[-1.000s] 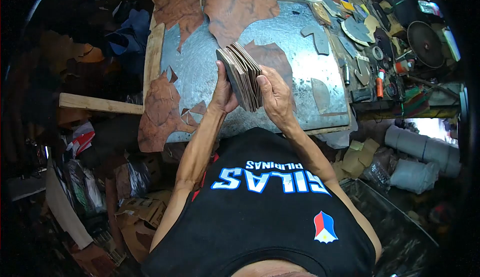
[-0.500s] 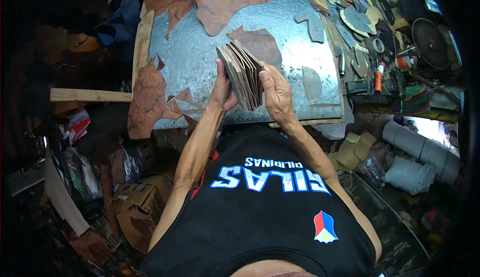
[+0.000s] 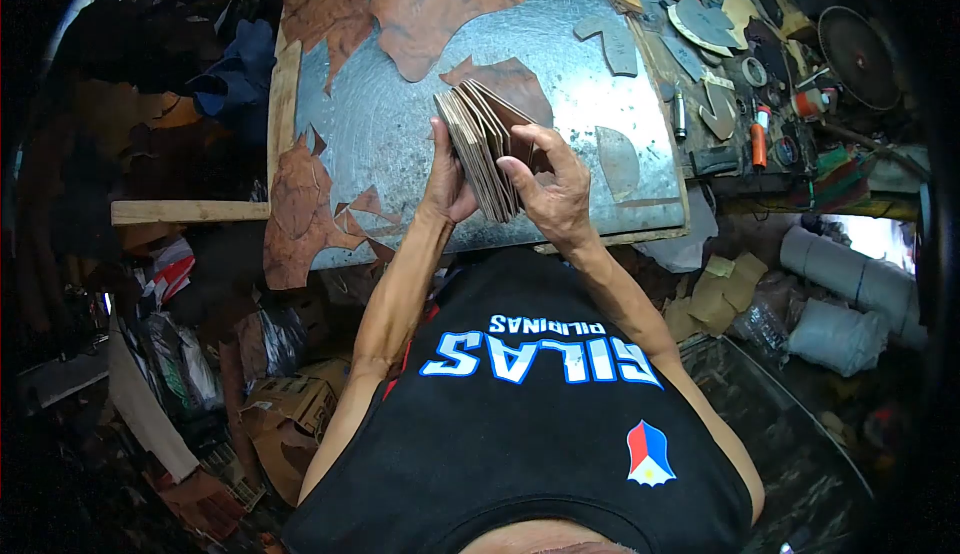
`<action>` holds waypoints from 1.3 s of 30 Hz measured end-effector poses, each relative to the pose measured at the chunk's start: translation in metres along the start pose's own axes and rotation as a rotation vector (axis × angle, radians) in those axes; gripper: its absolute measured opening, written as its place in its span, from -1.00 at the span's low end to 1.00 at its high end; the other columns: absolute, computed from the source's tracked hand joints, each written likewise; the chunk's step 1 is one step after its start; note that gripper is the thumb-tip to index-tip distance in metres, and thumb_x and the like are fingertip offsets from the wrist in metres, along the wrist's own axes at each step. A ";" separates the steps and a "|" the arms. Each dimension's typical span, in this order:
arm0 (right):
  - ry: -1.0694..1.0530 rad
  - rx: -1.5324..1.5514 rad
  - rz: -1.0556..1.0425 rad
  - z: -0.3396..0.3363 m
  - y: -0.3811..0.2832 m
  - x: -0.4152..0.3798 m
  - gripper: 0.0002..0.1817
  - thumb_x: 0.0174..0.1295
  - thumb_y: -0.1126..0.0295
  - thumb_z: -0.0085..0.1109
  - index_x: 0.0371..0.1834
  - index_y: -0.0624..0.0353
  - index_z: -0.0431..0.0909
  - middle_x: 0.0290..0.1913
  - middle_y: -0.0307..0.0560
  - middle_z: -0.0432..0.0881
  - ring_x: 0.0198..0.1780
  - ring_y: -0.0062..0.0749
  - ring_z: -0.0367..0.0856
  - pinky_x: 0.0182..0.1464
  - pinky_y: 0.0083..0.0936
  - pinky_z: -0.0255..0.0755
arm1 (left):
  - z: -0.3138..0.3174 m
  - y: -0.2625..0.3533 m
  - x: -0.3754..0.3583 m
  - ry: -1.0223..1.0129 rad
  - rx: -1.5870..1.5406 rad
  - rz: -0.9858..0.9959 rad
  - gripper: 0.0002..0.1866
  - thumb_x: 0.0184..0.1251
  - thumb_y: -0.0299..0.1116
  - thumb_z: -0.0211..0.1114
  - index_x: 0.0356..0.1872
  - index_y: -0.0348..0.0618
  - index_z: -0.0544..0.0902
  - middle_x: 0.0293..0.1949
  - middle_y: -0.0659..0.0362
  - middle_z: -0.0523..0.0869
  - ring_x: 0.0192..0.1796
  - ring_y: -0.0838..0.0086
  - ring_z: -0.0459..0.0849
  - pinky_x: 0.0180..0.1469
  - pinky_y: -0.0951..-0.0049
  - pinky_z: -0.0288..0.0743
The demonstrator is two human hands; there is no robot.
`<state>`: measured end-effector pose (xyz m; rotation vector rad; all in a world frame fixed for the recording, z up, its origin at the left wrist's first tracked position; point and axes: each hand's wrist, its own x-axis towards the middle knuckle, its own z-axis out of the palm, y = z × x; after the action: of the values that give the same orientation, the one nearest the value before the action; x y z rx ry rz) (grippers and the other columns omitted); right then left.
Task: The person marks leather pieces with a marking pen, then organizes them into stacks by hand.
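Note:
My left hand (image 3: 447,179) is wrapped round the left side of a thick stack of leather pieces (image 3: 474,159), brown with paler cut edges, tilted above the metal-topped table (image 3: 390,124). On the stack's right side, my right hand (image 3: 557,189) has its thumb at the edges. Its fingers bend over the rightmost pieces, which fan apart from the rest. Just behind the stack, a flat brown leather piece (image 3: 515,84) lies on the metal.
Large leather hides (image 3: 440,14) cover the table's back left, with a scrap (image 3: 300,204) hanging over the left edge. Grey templates (image 3: 612,46) lie toward the right. Beyond them, a bench carries an orange tube (image 3: 758,144), a tape roll (image 3: 754,72) and a round blade (image 3: 858,59).
My right hand's fingers have lifted and curled over the stack's right pieces, with the thumb shifting left along the edges. The gap at the right has widened. The view has turned slightly.

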<state>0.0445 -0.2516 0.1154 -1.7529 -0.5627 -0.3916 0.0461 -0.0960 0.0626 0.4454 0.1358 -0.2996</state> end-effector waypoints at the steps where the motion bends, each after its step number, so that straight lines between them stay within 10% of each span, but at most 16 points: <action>1: 0.008 0.019 0.000 0.002 0.001 0.000 -0.69 0.25 0.38 0.30 0.03 0.22 0.56 -0.05 0.06 0.67 -0.05 -0.21 0.69 -0.08 -0.41 0.56 | -0.001 0.001 0.000 -0.034 -0.020 0.004 -0.13 0.28 0.48 -0.15 0.20 -0.14 0.50 0.05 0.02 0.64 0.04 0.27 0.70 0.06 0.28 0.71; 39: -0.094 -0.131 -0.145 0.070 -0.023 0.019 -0.57 0.10 0.42 0.41 0.06 0.20 0.55 -0.04 0.12 0.65 -0.01 -0.08 0.68 0.00 -0.31 0.59 | -0.053 0.047 0.004 -0.361 -0.294 -0.066 -0.19 0.37 0.42 -0.21 0.29 -0.06 0.44 0.16 0.03 0.59 0.12 0.21 0.63 0.14 0.17 0.61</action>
<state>0.0449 -0.1768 0.1266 -1.8686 -0.7485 -0.4578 0.0615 -0.0333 0.0333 0.0911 -0.1575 -0.4135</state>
